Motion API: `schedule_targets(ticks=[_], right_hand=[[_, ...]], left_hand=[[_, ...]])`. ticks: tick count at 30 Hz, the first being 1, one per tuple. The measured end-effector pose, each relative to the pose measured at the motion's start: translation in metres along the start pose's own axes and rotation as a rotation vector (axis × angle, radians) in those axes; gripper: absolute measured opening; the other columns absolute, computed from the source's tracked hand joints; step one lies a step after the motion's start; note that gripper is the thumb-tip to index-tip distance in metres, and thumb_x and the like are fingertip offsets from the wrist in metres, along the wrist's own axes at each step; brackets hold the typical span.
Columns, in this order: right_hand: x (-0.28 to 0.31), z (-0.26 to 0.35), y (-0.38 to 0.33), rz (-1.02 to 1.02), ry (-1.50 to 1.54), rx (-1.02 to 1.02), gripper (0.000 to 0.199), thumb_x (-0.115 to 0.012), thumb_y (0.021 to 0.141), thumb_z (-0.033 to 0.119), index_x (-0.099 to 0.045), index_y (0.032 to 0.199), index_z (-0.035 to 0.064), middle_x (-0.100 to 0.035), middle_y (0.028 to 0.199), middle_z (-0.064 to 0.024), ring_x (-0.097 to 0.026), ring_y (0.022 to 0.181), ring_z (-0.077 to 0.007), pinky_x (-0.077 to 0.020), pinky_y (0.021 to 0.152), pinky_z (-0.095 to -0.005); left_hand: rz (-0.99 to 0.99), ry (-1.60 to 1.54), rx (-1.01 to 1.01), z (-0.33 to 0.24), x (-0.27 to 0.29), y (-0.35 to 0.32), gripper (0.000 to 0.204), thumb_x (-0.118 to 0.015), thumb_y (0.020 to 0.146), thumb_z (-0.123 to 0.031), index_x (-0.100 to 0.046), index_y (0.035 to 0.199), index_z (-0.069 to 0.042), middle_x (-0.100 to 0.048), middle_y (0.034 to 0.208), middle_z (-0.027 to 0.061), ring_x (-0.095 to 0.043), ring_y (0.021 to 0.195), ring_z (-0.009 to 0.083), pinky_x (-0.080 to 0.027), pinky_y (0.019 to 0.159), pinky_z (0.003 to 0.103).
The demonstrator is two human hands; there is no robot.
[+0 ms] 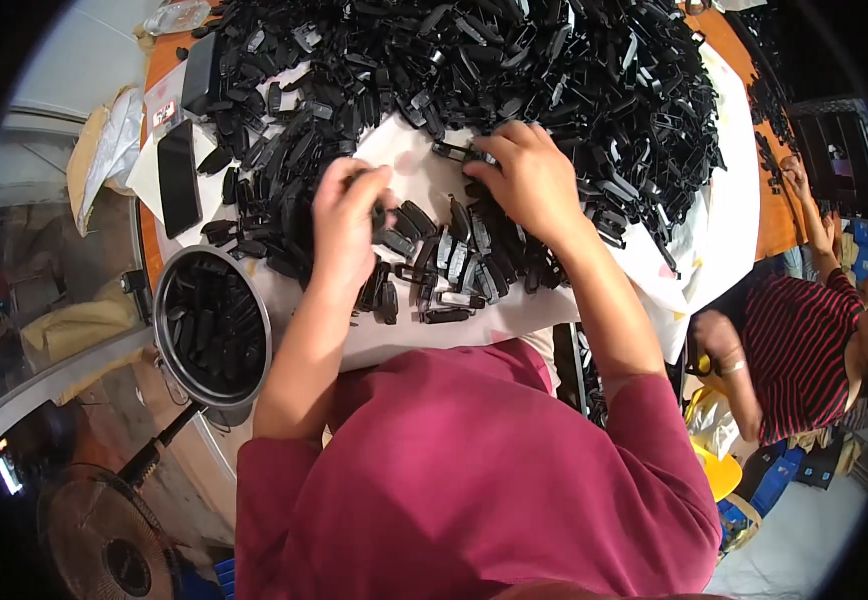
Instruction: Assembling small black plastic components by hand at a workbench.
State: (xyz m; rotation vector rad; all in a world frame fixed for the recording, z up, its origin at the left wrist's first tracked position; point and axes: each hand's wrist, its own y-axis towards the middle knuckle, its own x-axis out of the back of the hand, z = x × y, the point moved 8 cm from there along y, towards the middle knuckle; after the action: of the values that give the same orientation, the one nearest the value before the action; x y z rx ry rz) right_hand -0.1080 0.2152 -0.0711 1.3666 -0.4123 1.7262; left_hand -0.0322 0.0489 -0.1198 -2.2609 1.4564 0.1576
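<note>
L. hand, blurred: fingers curled, contents can't be told. R. hand: fingers pinching an elongated blk. plastic piece, partly hidden, over wh. sheet; adj. pile cut off at top.

Above and right of the metal bowl, the left hand was blurred at its fingertips; farther right, a black plastic piece was partly covered by the right hand. Below the bowl, the fan was cut off by the lower edge.
</note>
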Motion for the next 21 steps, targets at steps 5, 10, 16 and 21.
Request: schedule_targets(ticks=[5, 10, 16, 21], right_hand=[[-0.037, 0.0, 0.032, 0.19, -0.11, 0.006, 0.027, -0.069, 0.067, 0.019, -0.067, 0.093, 0.0109, -0.061, 0.089, -0.0082, -0.058, 0.087, -0.0252, -0.0482, 0.072, -0.0326], [0.015, -0.051, 0.01, -0.059, 1.102, -0.56, 0.021, -0.067, 0.075, 0.007, -0.061, 0.094, -0.0011, -0.059, 0.073, -0.0031, -0.057, 0.066, -0.0106, -0.0437, 0.054, -0.0197], [0.022, -0.042, -0.025, -0.219, 1.316, -0.482, 0.034, -0.059, 0.077, -0.002, -0.048, 0.11, 0.0017, -0.059, 0.089, -0.0089, -0.06, 0.076, -0.0156, -0.0526, 0.061, -0.0249], [0.02, -0.009, -0.035, -0.187, 1.335, -0.36, 0.034, -0.065, 0.078, 0.001, -0.055, 0.11, 0.0026, -0.062, 0.095, -0.0069, -0.057, 0.079, -0.0093, -0.0483, 0.068, -0.0215]], left_hand=[[0.04, 0.639, -0.294, 0.0, -0.025, 0.009, 0.015, -0.062, 0.079, -0.006, -0.063, 0.093, -0.005, -0.059, 0.083, 0.0027, -0.054, 0.065, 0.0102, -0.045, 0.056, 0.022], [0.298, 1.319, -0.446, 0.005, -0.089, 0.003, 0.034, -0.068, 0.073, -0.029, -0.064, 0.098, -0.007, -0.062, 0.093, 0.0082, -0.061, 0.078, 0.0255, -0.047, 0.07, 0.034], [0.324, 1.452, -0.401, 0.008, -0.09, 0.007, 0.028, -0.069, 0.071, -0.023, -0.056, 0.09, -0.007, -0.062, 0.091, 0.0094, -0.061, 0.08, 0.0277, -0.048, 0.071, 0.038], [0.468, 0.442, -0.344, -0.02, -0.074, -0.01, 0.026, -0.068, 0.074, -0.006, -0.055, 0.098, -0.003, -0.061, 0.087, 0.0036, -0.058, 0.073, 0.0113, -0.047, 0.066, 0.024]])
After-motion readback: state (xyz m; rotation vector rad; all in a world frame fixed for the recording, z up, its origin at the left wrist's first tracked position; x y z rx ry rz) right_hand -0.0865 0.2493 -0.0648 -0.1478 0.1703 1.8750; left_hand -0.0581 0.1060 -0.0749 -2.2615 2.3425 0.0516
